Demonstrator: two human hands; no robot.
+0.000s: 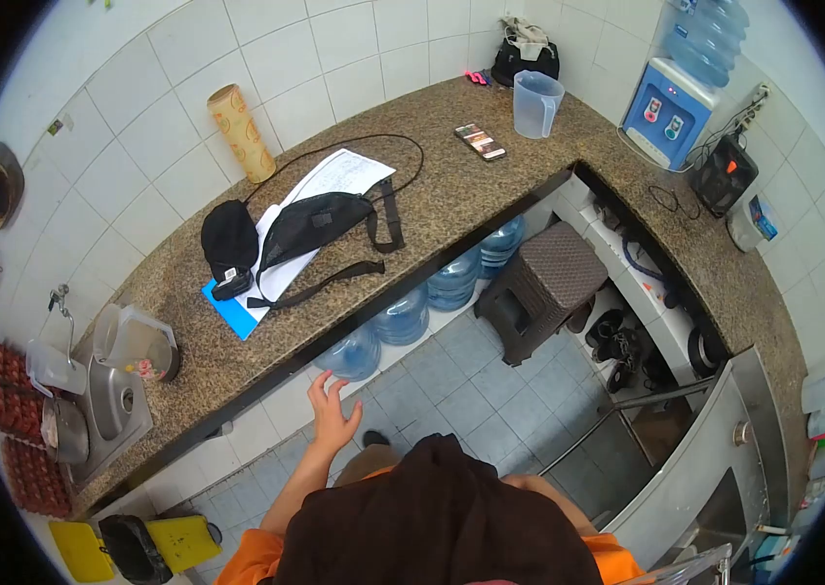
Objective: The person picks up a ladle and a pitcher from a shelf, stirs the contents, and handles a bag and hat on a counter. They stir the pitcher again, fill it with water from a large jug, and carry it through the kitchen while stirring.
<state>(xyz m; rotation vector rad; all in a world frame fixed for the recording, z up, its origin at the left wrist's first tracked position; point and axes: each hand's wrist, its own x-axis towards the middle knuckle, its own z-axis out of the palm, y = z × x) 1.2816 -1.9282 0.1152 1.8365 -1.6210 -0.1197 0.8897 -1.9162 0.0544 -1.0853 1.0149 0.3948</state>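
Your left hand (pixel 332 414) is out in front of you, raised over the tiled floor (pixel 451 390), fingers (pixel 320 382) spread wide and holding nothing. It hangs just below the front edge of the granite table (pixel 451 185), touching nothing that I can see. Nearest to it is a blue water bottle (pixel 349 353) lying under the table, first in a row of such bottles (pixel 432 292) that runs off to the right. Your right hand is not in view; your own dark top and orange sleeve cover that side, so I cannot tell how those fingers stand.

Up on the table, well apart from your hand, a black waist bag (pixel 320 224) lies across white papers (pixel 339 175), with a black cap (pixel 229 239) just beside it on a blue sheet (pixel 232 314). A patterned roll (pixel 242 132) leans against the wall tiles behind them. Further along sit a phone (pixel 480 141) and a clear measuring jug (pixel 536 102). A brown woven stool (pixel 539 288) stands on the floor near the corner. At the left end, a sink (pixel 115 400) with a plastic pitcher (pixel 135 341) beside it. A water dispenser (pixel 671 107) occupies the far corner.
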